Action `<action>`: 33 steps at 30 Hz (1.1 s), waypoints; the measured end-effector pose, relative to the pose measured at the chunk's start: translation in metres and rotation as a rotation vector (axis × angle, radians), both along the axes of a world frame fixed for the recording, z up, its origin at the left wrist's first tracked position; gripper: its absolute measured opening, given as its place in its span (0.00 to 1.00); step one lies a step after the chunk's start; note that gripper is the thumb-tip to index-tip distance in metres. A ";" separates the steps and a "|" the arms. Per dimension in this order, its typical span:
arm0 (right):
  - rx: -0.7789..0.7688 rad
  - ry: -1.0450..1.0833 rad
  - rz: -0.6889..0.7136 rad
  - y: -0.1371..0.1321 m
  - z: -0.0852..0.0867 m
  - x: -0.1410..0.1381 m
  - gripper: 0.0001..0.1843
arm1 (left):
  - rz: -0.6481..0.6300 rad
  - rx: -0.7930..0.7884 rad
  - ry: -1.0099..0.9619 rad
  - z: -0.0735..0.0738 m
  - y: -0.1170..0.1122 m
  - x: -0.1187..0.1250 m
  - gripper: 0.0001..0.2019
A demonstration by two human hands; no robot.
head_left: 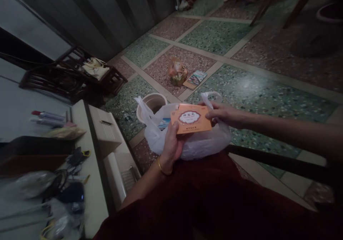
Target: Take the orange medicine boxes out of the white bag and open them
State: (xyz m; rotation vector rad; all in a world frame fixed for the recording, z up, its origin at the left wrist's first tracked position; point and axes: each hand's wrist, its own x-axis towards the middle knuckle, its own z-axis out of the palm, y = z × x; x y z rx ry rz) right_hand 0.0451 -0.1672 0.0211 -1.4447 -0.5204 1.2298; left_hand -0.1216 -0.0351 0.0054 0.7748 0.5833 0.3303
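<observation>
Left hand point(173, 142) and right hand point(223, 114) gripped box point(190, 119) over bag point(206, 146). Blue pack point(164, 123) apparently sat in bag, view dim. Bin point(144, 101) stood beside bag.

Underfoot, a floor point(214, 36) of green and reddish speckled panels divided by pale strips. On it, near the drawer-side edge of the counter point(94, 193), a pale round bin point(146, 101); farther out, a clear bag point(177, 70), with a flat colourful packet point(197, 77) just beside it. On the counter, canisters point(50, 117) toward the far end; crumpled plastic point(63, 220) toward the near end.
</observation>
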 end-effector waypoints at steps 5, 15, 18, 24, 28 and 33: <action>0.002 0.009 0.013 0.000 -0.004 0.000 0.36 | -0.002 0.013 0.001 -0.004 -0.001 -0.001 0.27; -0.022 0.041 -0.015 0.000 -0.006 -0.001 0.38 | 0.028 0.025 0.024 -0.008 -0.003 0.002 0.25; -0.030 0.044 -0.023 0.001 -0.005 -0.003 0.39 | 0.028 0.032 0.019 -0.007 -0.003 0.002 0.25; -0.040 0.036 -0.020 0.001 -0.005 -0.002 0.40 | 0.023 0.030 -0.012 -0.008 -0.003 0.000 0.24; -0.037 0.033 -0.025 0.001 -0.005 -0.002 0.41 | 0.011 0.035 -0.024 -0.010 -0.003 0.000 0.24; -0.034 0.038 -0.019 0.000 -0.007 -0.001 0.41 | 0.009 0.034 -0.028 -0.009 -0.003 0.000 0.24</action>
